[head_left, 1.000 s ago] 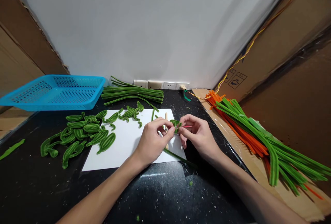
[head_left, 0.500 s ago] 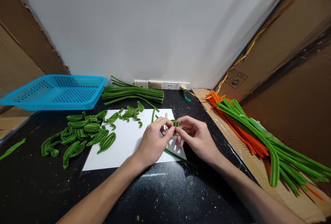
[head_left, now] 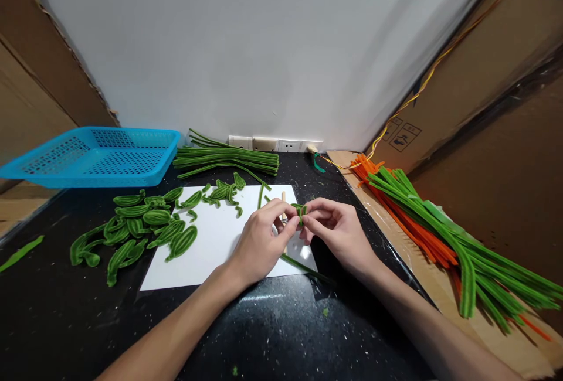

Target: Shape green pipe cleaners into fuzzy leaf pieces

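My left hand (head_left: 265, 239) and my right hand (head_left: 336, 228) meet over the right part of a white sheet of paper (head_left: 211, 264). Between their fingertips they pinch a small folded piece of green pipe cleaner (head_left: 301, 211). A thin wooden stick (head_left: 284, 197) shows just behind my left fingers, partly hidden by them. Below the hands a loose green pipe cleaner strip (head_left: 303, 266) runs off the paper's edge. Left of my left hand, several leaf shapes bent from green pipe cleaner (head_left: 157, 217) lie in a heap, partly on the paper.
A blue perforated basket (head_left: 101, 182) stands at the back left. Beside it lies a bundle of dark green pipe cleaners (head_left: 229, 159), near the wall sockets (head_left: 264, 144). On cardboard at right rest bright green (head_left: 440, 234) and orange pipe cleaners (head_left: 409, 231). A twisted cable (head_left: 422, 85) hangs there.
My right hand has shifted slightly to the right, and the folded pipe cleaner piece looks a little more spread between the fingertips. Everything else has stayed put.
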`<action>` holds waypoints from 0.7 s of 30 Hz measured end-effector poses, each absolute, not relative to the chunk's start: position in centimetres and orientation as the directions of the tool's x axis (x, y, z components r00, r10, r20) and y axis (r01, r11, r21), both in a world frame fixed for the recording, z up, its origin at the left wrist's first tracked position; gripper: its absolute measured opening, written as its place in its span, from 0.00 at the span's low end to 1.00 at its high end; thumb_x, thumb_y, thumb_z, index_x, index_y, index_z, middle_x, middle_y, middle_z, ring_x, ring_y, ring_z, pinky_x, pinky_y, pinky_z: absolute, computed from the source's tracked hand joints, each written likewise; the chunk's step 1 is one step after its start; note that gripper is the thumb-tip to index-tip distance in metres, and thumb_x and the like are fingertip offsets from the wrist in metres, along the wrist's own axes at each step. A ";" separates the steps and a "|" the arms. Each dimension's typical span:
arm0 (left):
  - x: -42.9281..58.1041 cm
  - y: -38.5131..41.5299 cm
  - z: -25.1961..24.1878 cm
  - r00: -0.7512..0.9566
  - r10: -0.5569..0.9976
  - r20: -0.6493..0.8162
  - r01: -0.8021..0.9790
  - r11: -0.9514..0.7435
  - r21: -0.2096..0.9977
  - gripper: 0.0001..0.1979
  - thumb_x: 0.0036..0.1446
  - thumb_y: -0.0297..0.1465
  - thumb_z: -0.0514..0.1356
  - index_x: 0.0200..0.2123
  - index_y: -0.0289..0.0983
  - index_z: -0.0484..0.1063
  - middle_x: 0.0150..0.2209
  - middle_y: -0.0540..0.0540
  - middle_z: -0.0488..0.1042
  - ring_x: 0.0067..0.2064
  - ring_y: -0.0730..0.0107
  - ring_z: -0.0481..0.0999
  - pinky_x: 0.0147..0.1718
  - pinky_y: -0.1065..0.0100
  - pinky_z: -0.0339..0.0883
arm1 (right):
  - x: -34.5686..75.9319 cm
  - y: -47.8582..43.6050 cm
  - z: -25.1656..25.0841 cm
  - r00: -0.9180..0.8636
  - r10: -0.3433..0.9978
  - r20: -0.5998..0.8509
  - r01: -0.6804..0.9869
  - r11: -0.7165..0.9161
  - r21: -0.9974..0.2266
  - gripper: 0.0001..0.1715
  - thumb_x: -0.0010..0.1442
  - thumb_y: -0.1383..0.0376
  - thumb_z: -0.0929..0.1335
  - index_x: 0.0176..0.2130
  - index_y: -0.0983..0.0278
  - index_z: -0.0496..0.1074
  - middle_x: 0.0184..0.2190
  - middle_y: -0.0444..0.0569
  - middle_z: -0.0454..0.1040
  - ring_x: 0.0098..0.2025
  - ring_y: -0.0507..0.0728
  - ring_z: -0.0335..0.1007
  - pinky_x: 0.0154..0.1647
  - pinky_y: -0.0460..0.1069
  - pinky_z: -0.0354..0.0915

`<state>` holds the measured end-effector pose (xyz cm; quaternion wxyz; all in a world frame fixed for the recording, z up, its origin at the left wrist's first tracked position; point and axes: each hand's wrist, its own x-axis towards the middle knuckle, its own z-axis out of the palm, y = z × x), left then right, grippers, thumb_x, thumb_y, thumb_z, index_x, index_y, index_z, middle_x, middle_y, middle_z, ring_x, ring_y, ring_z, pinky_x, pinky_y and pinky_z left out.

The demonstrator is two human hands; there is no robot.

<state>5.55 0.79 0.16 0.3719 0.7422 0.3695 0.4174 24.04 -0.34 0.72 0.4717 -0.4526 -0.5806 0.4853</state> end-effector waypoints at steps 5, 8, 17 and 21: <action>5.6 0.8 0.3 0.385 0.851 0.357 0.238 -0.465 0.853 0.07 0.68 0.27 0.60 0.36 0.37 0.76 0.36 0.49 0.74 0.34 0.71 0.72 0.35 0.66 0.64 | 23.9 -0.7 0.4 -0.156 0.971 0.180 0.102 0.197 -0.975 0.14 0.62 0.55 0.75 0.39 0.63 0.75 0.24 0.44 0.78 0.24 0.53 0.74 0.29 0.49 0.71; 5.6 0.8 0.2 0.389 0.851 0.353 0.247 -0.465 0.850 0.06 0.68 0.27 0.60 0.37 0.38 0.77 0.36 0.49 0.74 0.33 0.71 0.71 0.34 0.66 0.64 | 23.9 -0.8 0.3 -0.144 0.970 0.196 0.148 0.217 -0.965 0.15 0.63 0.54 0.75 0.38 0.63 0.75 0.24 0.44 0.77 0.23 0.54 0.74 0.28 0.49 0.71; 5.7 0.6 0.1 0.383 0.861 0.334 0.243 -0.443 0.863 0.06 0.67 0.28 0.59 0.36 0.37 0.75 0.36 0.50 0.74 0.33 0.71 0.71 0.34 0.66 0.64 | 24.1 -0.7 0.5 -0.153 0.975 0.161 0.104 0.178 -0.978 0.18 0.61 0.52 0.76 0.38 0.63 0.74 0.23 0.45 0.78 0.23 0.53 0.73 0.26 0.48 0.71; 5.6 0.6 0.2 0.386 0.863 0.326 0.233 -0.433 0.871 0.06 0.67 0.28 0.59 0.36 0.37 0.74 0.36 0.50 0.73 0.33 0.72 0.70 0.34 0.66 0.64 | 24.2 -0.6 0.5 -0.174 0.971 0.164 0.090 0.182 -0.979 0.19 0.63 0.50 0.75 0.39 0.63 0.74 0.22 0.43 0.77 0.21 0.52 0.71 0.25 0.48 0.69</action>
